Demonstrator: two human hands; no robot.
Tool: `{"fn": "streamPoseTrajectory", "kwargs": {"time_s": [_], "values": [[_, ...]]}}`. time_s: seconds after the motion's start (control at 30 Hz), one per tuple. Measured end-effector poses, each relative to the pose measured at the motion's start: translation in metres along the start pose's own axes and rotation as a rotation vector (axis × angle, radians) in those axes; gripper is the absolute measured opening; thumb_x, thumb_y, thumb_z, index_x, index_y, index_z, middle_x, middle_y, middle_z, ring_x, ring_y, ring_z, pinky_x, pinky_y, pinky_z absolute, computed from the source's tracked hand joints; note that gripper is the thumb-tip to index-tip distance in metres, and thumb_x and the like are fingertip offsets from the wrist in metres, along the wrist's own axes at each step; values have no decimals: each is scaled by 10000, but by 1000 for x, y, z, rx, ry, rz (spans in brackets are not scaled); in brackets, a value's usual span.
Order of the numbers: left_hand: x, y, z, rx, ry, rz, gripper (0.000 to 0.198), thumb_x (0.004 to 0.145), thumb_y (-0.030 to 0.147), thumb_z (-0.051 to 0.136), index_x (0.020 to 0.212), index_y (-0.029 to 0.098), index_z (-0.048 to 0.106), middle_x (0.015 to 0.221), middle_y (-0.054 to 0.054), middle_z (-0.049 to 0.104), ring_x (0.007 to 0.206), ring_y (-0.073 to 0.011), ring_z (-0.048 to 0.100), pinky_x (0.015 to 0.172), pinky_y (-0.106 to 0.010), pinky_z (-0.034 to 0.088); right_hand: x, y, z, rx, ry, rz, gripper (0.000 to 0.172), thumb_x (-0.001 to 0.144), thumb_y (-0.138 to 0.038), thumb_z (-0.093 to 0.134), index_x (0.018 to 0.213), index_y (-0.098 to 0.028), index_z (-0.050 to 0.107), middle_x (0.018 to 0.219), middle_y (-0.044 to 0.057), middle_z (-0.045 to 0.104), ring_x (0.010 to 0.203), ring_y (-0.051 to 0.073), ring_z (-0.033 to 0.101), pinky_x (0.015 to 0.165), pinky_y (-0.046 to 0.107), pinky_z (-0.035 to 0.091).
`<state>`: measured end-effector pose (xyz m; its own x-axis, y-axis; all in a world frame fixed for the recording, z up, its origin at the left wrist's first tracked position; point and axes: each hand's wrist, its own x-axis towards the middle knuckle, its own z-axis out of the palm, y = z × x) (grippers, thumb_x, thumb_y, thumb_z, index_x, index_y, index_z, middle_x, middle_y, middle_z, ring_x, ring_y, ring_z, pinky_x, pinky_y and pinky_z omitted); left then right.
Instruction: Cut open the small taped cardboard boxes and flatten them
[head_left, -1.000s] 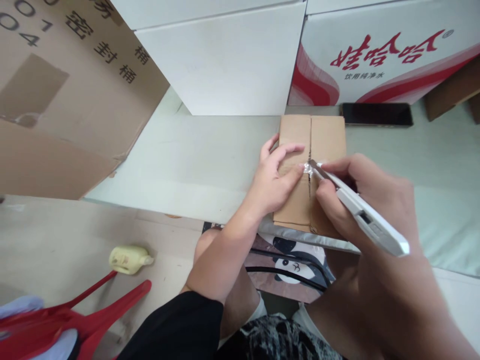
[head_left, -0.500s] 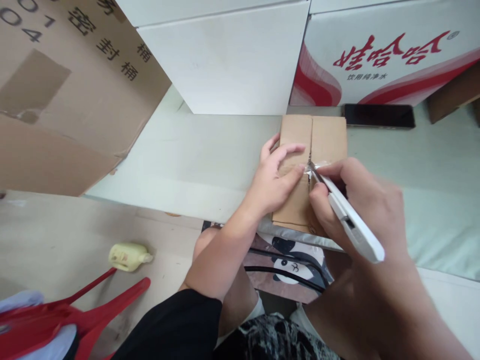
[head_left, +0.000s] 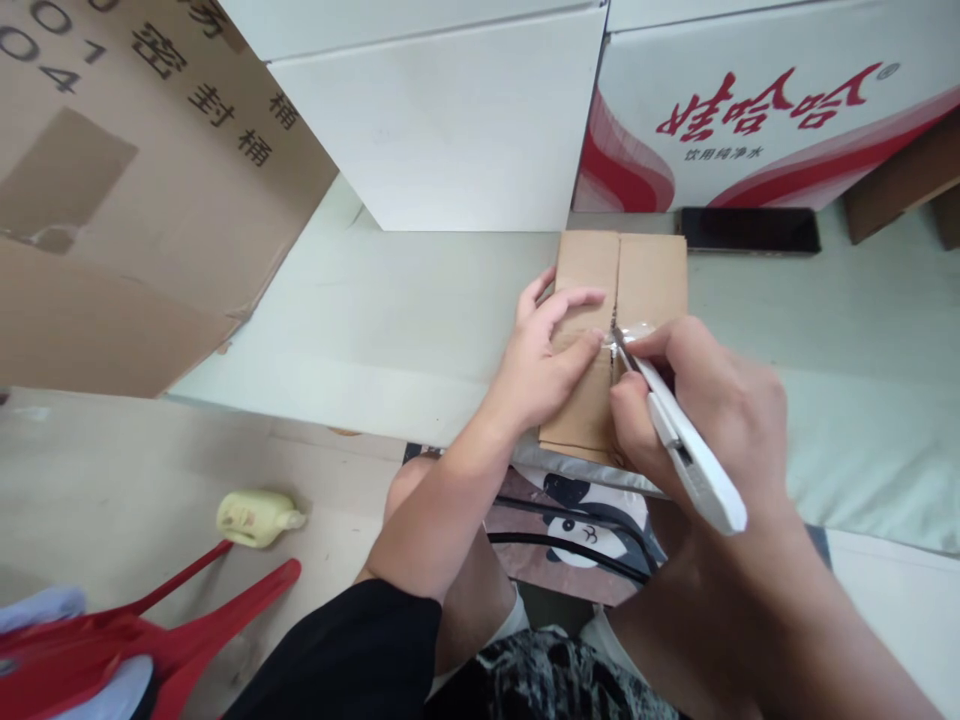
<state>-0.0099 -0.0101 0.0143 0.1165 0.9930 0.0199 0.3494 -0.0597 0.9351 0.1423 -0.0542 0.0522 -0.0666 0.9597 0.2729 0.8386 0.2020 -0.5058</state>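
A small brown cardboard box (head_left: 652, 275) lies near the front edge of the covered table, its two top flaps meeting along a centre seam. Clear tape (head_left: 636, 332) crosses that seam. My left hand (head_left: 544, 350) rests on the box's left part with fingers spread, the thumb beside the tape. In my right hand (head_left: 705, 410) is a white utility knife (head_left: 701, 470), gripped between thumb and fingers. Its blade tip touches the seam at the tape, close to my left thumb. How deep the tip reaches I cannot tell.
Behind the box stand a white carton (head_left: 465, 130) and a red-and-white carton (head_left: 720, 120). A black phone (head_left: 750, 230) lies before the latter. At left is a large brown carton (head_left: 165, 220). On the floor are a yellow bottle (head_left: 255, 518) and a red chair (head_left: 217, 625).
The knife is angled slightly more steeply and my right hand has shifted a little left. My left hand keeps its place on the box. The view has turned slightly.
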Motion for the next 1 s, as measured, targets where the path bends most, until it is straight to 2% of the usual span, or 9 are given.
{"fn": "streamPoseTrajectory", "kwargs": {"time_s": [0.23,0.5,0.73,1.0], "values": [[0,0,1,-1,11,19,337,920,300,683,1247,220,665,1610,-128,394,1603,-281,268,1308,-417,278,0,-1,2,-9,20,6,65,818,-260,536,862,-248,583,736,34,693,584,187,571,590,308,396],[1,-4,3,5,17,30,331,913,307,692,1237,250,662,1587,-114,424,1606,-266,262,1313,-429,278,-1,1,5,36,167,-24,39,745,-240,548,777,-256,562,618,-12,635,523,165,537,544,287,384],[1,-2,4,12,33,12,332,906,272,692,1235,225,670,1591,-129,418,1609,-274,258,1319,-428,264,0,1,7,18,153,1,59,772,-250,552,823,-260,580,658,0,661,554,174,559,565,297,386],[0,-2,4,10,47,17,320,901,279,692,1220,256,671,1582,-105,442,1589,-261,306,1305,-450,298,-3,2,5,81,177,-43,55,731,-220,548,771,-256,537,584,-32,592,494,146,507,524,276,368]]}}
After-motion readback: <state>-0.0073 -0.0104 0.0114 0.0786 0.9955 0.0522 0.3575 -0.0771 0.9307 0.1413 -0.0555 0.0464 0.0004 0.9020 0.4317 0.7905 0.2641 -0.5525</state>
